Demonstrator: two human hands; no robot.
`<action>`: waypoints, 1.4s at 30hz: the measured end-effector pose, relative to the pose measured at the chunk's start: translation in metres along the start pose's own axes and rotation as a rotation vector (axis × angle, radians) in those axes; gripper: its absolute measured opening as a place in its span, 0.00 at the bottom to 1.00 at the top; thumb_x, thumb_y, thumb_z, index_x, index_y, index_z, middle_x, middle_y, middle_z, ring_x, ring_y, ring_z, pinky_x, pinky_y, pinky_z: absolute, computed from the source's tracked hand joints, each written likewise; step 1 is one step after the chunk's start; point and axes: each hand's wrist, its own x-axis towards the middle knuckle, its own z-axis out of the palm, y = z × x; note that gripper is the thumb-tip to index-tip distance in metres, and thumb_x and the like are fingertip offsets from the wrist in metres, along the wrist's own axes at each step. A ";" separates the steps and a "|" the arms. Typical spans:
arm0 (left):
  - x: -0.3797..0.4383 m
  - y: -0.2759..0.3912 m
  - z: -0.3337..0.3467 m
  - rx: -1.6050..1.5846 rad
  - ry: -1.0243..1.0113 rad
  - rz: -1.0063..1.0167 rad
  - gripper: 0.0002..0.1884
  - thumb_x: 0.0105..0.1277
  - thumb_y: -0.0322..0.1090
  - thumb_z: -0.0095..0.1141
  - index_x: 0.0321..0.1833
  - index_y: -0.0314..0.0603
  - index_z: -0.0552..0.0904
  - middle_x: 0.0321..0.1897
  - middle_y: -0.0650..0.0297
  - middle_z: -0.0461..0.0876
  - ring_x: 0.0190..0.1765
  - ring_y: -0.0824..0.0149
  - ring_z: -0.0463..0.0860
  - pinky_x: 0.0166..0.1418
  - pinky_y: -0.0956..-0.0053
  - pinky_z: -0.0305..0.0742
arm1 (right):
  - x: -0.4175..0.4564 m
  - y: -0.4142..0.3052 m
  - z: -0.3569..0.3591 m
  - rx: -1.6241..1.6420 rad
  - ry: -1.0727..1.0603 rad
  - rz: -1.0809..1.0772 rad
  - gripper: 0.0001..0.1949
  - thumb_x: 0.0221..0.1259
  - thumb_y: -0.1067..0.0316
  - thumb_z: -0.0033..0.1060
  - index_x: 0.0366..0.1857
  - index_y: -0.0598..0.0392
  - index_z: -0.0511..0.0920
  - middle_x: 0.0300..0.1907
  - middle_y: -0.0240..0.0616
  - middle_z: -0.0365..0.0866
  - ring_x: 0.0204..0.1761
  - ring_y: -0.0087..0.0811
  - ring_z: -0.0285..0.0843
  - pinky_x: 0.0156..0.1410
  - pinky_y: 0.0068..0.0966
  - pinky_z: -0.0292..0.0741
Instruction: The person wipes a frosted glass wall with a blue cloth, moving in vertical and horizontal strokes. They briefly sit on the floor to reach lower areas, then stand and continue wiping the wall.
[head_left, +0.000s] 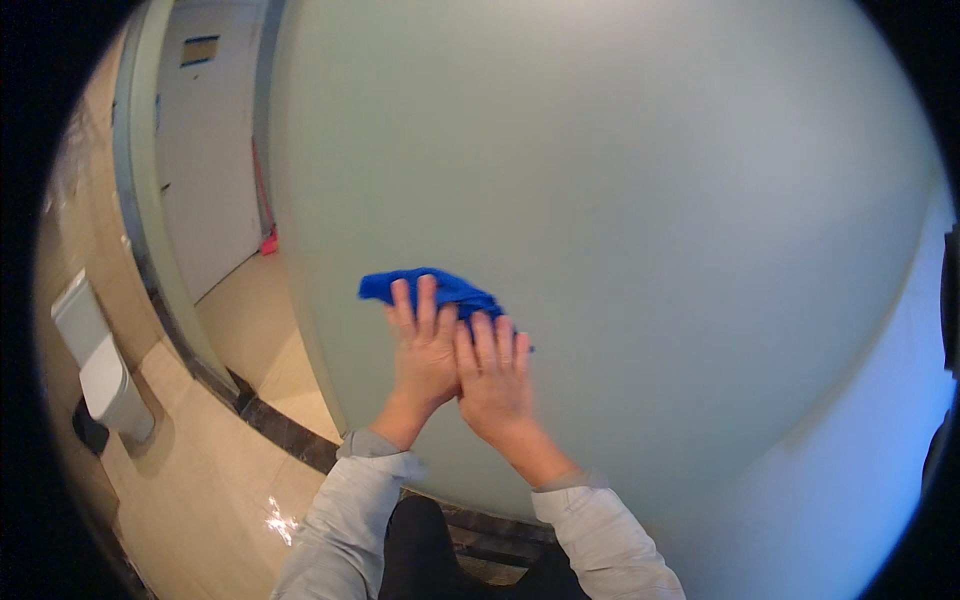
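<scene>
A blue cloth lies bunched against a large frosted glass panel. My left hand presses it flat to the panel, fingers pointing up over the cloth's left and middle part. Right beside it, touching it, my right hand rests with its fingertips on the cloth's lower right part. Both palms face the glass, and part of the cloth is hidden under the fingers.
To the left of the panel is an opening with a dark stone threshold and a white door beyond. A red long-handled tool leans near that door. A white toilet and a black bin stand at the far left.
</scene>
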 end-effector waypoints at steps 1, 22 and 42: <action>-0.005 -0.004 0.000 -0.007 -0.007 -0.004 0.26 0.73 0.45 0.61 0.65 0.31 0.78 0.87 0.41 0.52 0.86 0.23 0.45 0.79 0.21 0.49 | -0.002 0.000 0.001 0.004 -0.070 -0.006 0.30 0.69 0.65 0.57 0.77 0.57 0.72 0.83 0.47 0.62 0.82 0.55 0.59 0.84 0.57 0.55; -0.041 0.167 -0.009 -0.403 -0.364 0.495 0.31 0.62 0.33 0.67 0.71 0.40 0.79 0.82 0.55 0.69 0.82 0.45 0.66 0.75 0.47 0.68 | -0.154 0.054 -0.100 -0.072 0.038 0.714 0.38 0.56 0.70 0.71 0.74 0.67 0.68 0.81 0.72 0.50 0.78 0.74 0.53 0.79 0.68 0.54; -0.163 0.124 -0.017 -0.303 -0.895 0.474 0.44 0.57 0.37 0.73 0.79 0.39 0.72 0.84 0.46 0.62 0.85 0.35 0.58 0.77 0.42 0.66 | -0.253 -0.002 -0.047 0.062 -0.333 0.773 0.36 0.63 0.69 0.67 0.78 0.56 0.68 0.82 0.69 0.48 0.82 0.82 0.42 0.81 0.74 0.54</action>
